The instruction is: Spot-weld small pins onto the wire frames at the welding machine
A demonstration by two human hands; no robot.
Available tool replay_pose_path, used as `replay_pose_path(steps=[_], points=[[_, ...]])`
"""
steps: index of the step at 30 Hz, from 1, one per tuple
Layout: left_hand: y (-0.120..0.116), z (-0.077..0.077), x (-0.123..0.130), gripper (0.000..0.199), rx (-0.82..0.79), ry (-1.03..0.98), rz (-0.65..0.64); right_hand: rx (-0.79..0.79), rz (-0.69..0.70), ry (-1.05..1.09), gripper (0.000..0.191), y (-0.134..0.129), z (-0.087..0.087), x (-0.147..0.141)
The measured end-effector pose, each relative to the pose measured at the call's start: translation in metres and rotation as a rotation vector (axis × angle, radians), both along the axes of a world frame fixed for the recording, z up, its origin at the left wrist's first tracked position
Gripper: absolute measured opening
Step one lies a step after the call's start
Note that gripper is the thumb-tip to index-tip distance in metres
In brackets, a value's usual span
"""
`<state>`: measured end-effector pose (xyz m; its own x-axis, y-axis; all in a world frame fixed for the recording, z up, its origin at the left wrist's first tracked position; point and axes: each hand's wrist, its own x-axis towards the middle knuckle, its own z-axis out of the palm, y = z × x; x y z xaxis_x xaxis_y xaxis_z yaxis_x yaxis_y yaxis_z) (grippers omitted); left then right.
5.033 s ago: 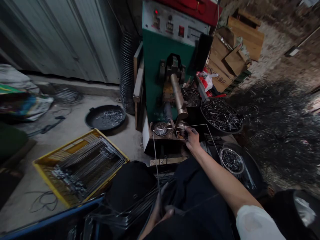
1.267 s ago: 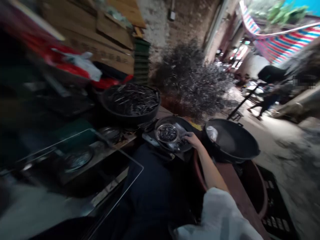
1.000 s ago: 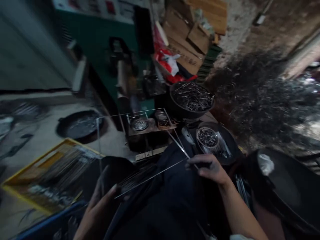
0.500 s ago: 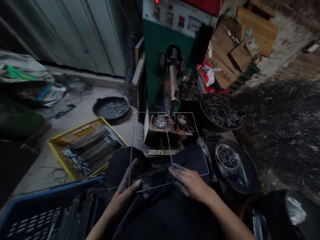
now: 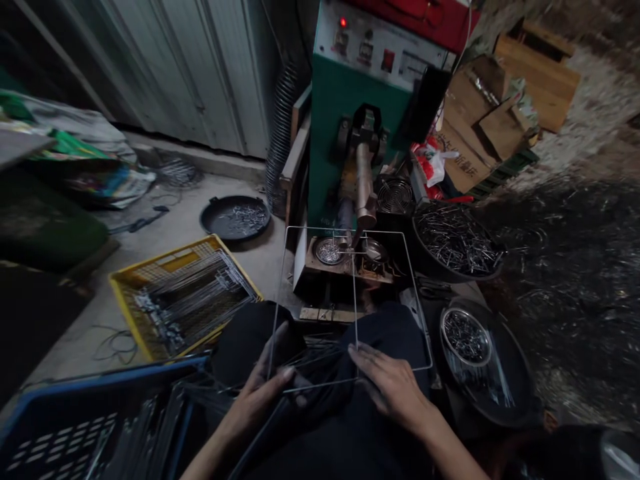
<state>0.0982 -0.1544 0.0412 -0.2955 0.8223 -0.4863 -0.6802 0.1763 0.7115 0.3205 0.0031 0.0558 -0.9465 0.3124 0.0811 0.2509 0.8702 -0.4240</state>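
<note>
A thin rectangular wire frame [image 5: 281, 300] with a wire down its middle spans both my hands. My left hand [image 5: 265, 377] is closed on its near left corner, thumb on top. My right hand [image 5: 390, 383] pinches the near end of the middle wire [image 5: 355, 300]. The far side of the frame lies at the electrodes of a green spot welder [image 5: 325, 147], below its thick metal arm [image 5: 365, 187]. A short wire piece crosses the middle wire there; whether the tips touch it I cannot tell. Small metal bits fill a round dish [image 5: 329, 251] beside the electrodes.
On the left are a yellow crate [image 5: 125, 313] of wire parts, a blue crate [image 5: 115, 380] and a black pan [image 5: 215, 230]. Right of the welder stand a pan of wire pieces [image 5: 455, 240] and a steel bowl [image 5: 465, 337] on a dark tray. Cardboard [image 5: 460, 160] leans behind.
The view has shifted, so the scene sits farther right and lower. Both hands keep their grip on the wire frame, its far side still at the electrodes.
</note>
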Motion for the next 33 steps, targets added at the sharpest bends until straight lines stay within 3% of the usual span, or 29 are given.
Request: replay_pose_path(steps=[14,27,30,33], points=[[0.012,-0.005,-0.002,0.098,0.001,0.009,-0.004,-0.003,0.013,0.016,0.068,0.013,-0.006,-0.004],[0.019,0.003,-0.008,0.100,0.010,0.042,-0.027,-0.026,0.001,0.009,0.067,0.018,-0.006,-0.008],[0.037,-0.004,-0.024,0.102,0.072,0.067,-0.058,-0.003,-0.050,0.010,0.059,0.033,-0.008,-0.017],[0.078,-0.011,-0.053,0.103,0.200,0.120,-0.052,0.062,-0.172,0.000,0.052,0.072,-0.007,-0.039]])
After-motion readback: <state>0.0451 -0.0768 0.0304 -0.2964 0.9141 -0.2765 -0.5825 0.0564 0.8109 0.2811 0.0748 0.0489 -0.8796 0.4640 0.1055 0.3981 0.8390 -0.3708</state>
